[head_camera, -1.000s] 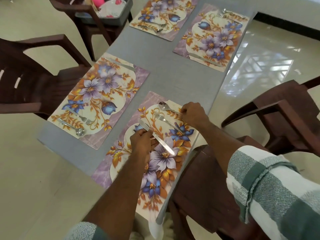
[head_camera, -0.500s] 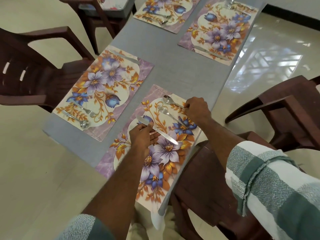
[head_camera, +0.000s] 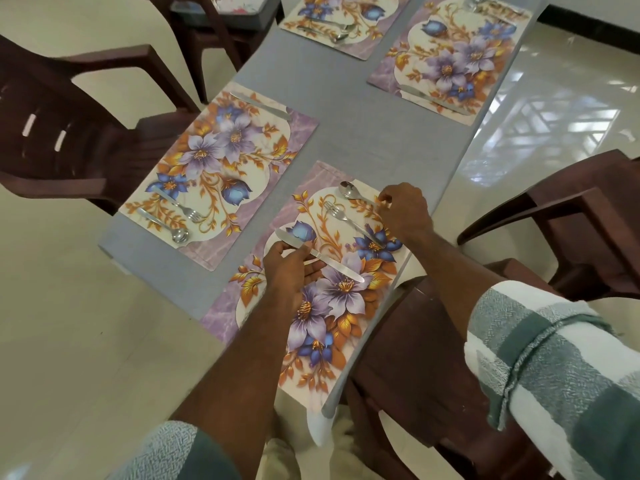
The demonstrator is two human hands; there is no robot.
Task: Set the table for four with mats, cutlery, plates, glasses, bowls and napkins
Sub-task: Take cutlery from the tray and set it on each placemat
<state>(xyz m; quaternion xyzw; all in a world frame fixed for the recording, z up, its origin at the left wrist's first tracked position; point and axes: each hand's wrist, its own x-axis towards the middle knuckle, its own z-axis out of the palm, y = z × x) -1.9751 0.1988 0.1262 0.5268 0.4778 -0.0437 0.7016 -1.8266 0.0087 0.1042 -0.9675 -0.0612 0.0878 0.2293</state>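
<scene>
A home dining area, table partly laid.

A grey-topped dining table (head_camera: pixel 349 133) stands on a glossy pale tiled floor (head_camera: pixel 540 109) that mirrors window light, ringed by dark brown moulded plastic armchairs (head_camera: pixel 69 133). Four floral placemats (head_camera: pixel 221 161) lie on it in two facing pairs, each with ordinary household cutlery: a knife (head_camera: pixel 318 254), a fork (head_camera: pixel 349 221) and a spoon (head_camera: pixel 348 192) on the nearest one. The plain chairs, decorative mats and domestic flooring point to a family dining room and not a restaurant.
</scene>
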